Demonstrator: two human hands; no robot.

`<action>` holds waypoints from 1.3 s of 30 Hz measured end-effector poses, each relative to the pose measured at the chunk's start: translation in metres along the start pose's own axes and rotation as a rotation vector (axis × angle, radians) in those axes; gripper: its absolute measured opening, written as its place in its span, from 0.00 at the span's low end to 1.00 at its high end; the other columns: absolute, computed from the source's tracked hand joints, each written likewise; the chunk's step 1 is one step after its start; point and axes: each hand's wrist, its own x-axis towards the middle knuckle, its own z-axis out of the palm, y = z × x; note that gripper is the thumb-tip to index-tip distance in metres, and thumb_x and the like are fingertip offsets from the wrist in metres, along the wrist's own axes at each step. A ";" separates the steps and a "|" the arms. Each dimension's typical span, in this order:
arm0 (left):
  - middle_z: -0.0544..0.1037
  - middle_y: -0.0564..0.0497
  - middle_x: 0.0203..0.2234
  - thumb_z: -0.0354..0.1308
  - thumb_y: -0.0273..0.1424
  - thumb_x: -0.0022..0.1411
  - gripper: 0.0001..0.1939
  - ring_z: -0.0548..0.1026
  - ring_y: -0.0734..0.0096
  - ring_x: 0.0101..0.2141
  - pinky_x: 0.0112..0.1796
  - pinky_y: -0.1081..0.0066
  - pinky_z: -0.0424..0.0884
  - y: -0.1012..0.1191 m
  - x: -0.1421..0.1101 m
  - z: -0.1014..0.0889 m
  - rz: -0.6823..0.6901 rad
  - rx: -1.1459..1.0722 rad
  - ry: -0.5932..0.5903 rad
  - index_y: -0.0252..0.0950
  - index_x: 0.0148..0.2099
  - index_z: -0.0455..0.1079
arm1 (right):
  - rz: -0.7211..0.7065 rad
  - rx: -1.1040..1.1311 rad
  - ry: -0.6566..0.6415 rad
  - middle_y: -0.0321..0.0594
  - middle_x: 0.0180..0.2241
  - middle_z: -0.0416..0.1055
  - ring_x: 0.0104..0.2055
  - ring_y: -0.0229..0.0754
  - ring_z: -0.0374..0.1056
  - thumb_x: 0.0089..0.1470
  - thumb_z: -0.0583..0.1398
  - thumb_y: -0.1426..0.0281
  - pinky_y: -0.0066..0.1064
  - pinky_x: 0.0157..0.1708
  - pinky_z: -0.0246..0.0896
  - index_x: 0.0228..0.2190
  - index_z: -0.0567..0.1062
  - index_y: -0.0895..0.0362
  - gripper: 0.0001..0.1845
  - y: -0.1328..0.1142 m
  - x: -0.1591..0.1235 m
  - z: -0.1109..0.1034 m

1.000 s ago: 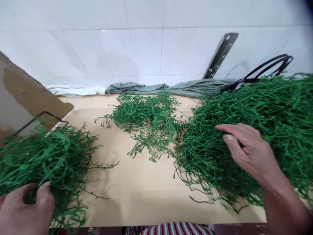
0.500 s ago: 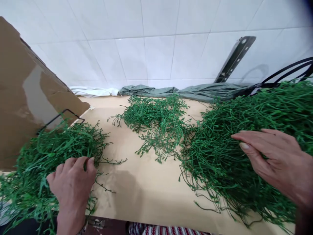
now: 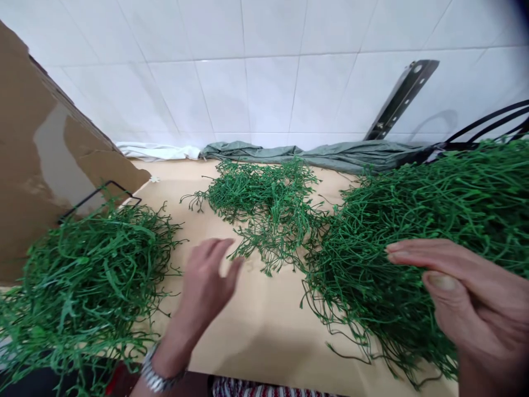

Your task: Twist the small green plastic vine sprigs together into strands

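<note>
My left hand (image 3: 209,281), slightly smeared by motion and wearing a metal watch (image 3: 159,370), is over the bare tabletop between the left and middle piles. Its thumb stands apart from the fingers and nothing shows between them. My right hand (image 3: 475,292) hovers over the large right pile of thin green stems (image 3: 372,242), fingers stretched out together, thumb below them, with nothing visible in it. These stems look like artificial plant pieces with small branched tips. More lie in a left pile (image 3: 95,275) and a smaller middle heap (image 3: 264,193) that meets the right pile.
A cardboard box (image 3: 45,154) with a black wire piece (image 3: 111,184) rises at the left. Along the tiled wall (image 3: 268,88) at the back of the table (image 3: 256,314) lies rolled grey-green cloth (image 3: 322,157). A metal bracket (image 3: 399,102) leans there, with black cables (image 3: 487,121) at right.
My left hand has left the left pile and moved right over the tabletop. My right hand has come slightly lower and nearer, its thumb now further from the fingertips.
</note>
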 end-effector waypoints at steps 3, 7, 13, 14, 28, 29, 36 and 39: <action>0.64 0.39 0.53 0.58 0.40 0.52 0.34 0.64 0.50 0.49 0.45 0.53 0.62 0.036 0.022 0.043 0.100 -0.064 -0.314 0.39 0.59 0.54 | -0.105 0.244 -0.065 0.42 0.33 0.72 0.37 0.43 0.70 0.47 0.55 0.83 0.34 0.32 0.67 0.38 0.73 0.57 0.17 -0.007 -0.002 0.006; 0.73 0.43 0.38 0.52 0.21 0.53 0.16 0.70 0.57 0.39 0.39 0.55 0.67 0.033 0.033 0.073 0.152 0.011 -0.445 0.35 0.46 0.66 | -0.224 0.306 -0.208 0.45 0.34 0.71 0.39 0.43 0.68 0.47 0.55 0.84 0.35 0.36 0.67 0.41 0.71 0.62 0.18 -0.006 -0.007 0.013; 0.73 0.47 0.34 0.49 0.15 0.50 0.12 0.72 0.66 0.38 0.40 0.65 0.70 -0.019 0.017 0.053 -0.040 -0.360 -0.002 0.35 0.34 0.65 | -0.229 0.298 -0.272 0.45 0.32 0.71 0.36 0.41 0.68 0.51 0.53 0.82 0.31 0.34 0.65 0.40 0.70 0.62 0.14 -0.012 -0.011 0.024; 0.73 0.47 0.37 0.49 0.16 0.50 0.12 0.71 0.67 0.40 0.41 0.66 0.69 -0.021 0.012 0.049 -0.047 -0.404 0.059 0.35 0.35 0.65 | -0.220 0.294 -0.296 0.45 0.32 0.71 0.36 0.41 0.67 0.52 0.53 0.81 0.31 0.33 0.65 0.40 0.70 0.62 0.13 -0.014 -0.011 0.029; 0.72 0.41 0.40 0.53 0.25 0.54 0.16 0.67 0.58 0.42 0.42 0.57 0.64 0.049 -0.062 0.037 0.247 -0.249 -0.144 0.35 0.46 0.67 | -0.296 -0.120 -0.808 0.45 0.38 0.67 0.41 0.46 0.62 0.54 0.53 0.76 0.37 0.39 0.62 0.37 0.72 0.57 0.10 -0.047 0.012 0.124; 0.72 0.42 0.41 0.54 0.28 0.54 0.16 0.67 0.58 0.43 0.43 0.56 0.64 0.049 -0.063 0.034 0.227 -0.262 -0.185 0.36 0.47 0.67 | -0.297 -0.145 -0.853 0.45 0.37 0.67 0.41 0.46 0.62 0.54 0.53 0.75 0.37 0.38 0.61 0.35 0.72 0.58 0.09 -0.046 0.010 0.129; 0.75 0.44 0.35 0.47 0.23 0.57 0.13 0.68 0.62 0.40 0.41 0.62 0.63 -0.001 -0.001 0.035 0.022 -0.055 -0.127 0.34 0.44 0.67 | -0.276 -0.177 -0.897 0.43 0.35 0.67 0.39 0.44 0.63 0.55 0.53 0.75 0.35 0.38 0.60 0.35 0.73 0.58 0.09 -0.048 -0.004 0.133; 0.75 0.43 0.31 0.52 0.23 0.52 0.10 0.69 0.57 0.39 0.42 0.58 0.62 -0.013 0.025 0.057 -0.034 0.078 -0.272 0.34 0.39 0.68 | -0.269 -0.193 -0.839 0.43 0.36 0.67 0.40 0.45 0.62 0.55 0.52 0.76 0.37 0.39 0.60 0.35 0.73 0.58 0.10 -0.051 -0.002 0.120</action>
